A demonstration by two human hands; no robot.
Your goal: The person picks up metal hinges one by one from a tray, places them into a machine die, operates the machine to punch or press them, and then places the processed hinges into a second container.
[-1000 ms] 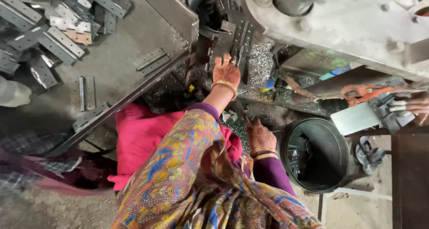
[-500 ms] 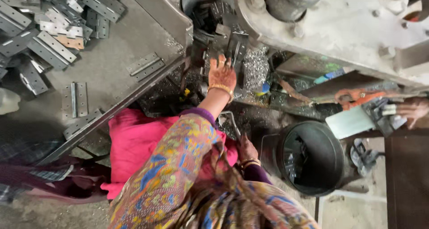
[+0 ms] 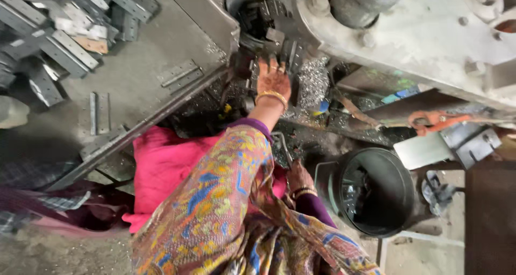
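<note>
Workshop floor and a large grey press machine [image 3: 430, 33] fill the view from above, with metal shavings [image 3: 312, 87] scattered around the machine's base. At upper left, a heap of grey hinge plates [image 3: 59, 33] lies on a steel bench top [image 3: 145, 49]; two separate plates [image 3: 99, 111] lie parallel there, long axes running toward and away from the viewer. The left hand [image 3: 273, 80] reaches forward, fingers spread and laid flat against the dark tooling block [image 3: 266, 22] under the machine head; whether it grips a part there cannot be determined. A gold bangle [image 3: 271, 96] sits at that wrist. The right hand [image 3: 299, 177] is low, near the lap, well apart from the left, closed on a thin bent metal handle [image 3: 281, 146] whose long axis runs up and slightly left; what that handle belongs to cannot be determined. Just beside the right hand stands a black bucket [image 3: 371, 192], upright and open, with dark metal pieces inside. Pink cloth [image 3: 166, 167] covers the lap.
</note>
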